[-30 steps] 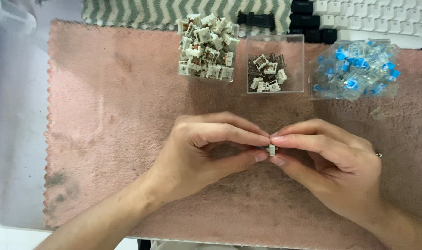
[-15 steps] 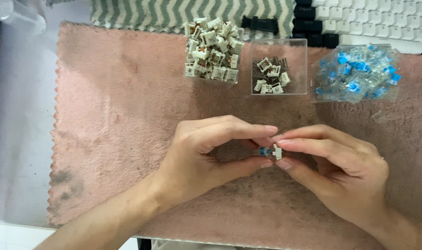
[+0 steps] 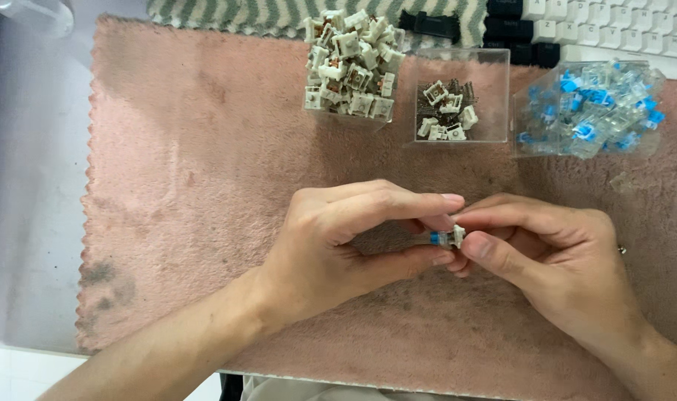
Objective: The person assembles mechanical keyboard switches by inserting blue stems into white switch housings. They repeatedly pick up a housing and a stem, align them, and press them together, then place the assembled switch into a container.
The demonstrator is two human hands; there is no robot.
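Left hand: the left hand (image 3: 338,245) is closed in a pinch, thumb and forefinger on the blue end of the keyboard switch (image 3: 447,238).
Right hand: the right hand (image 3: 554,256) is closed in a pinch on the white end of the same part.
Keyboard switch: held between both hands, above the middle of the pink mat (image 3: 190,186).
Left box: clear box (image 3: 349,67) heaped with white switch housings.
Middle box: clear box (image 3: 457,104) with springs and a few white housings.
Right box: clear box (image 3: 587,108) of blue and clear parts.
Far edge: keyboard (image 3: 613,22), striped cloth (image 3: 227,13).
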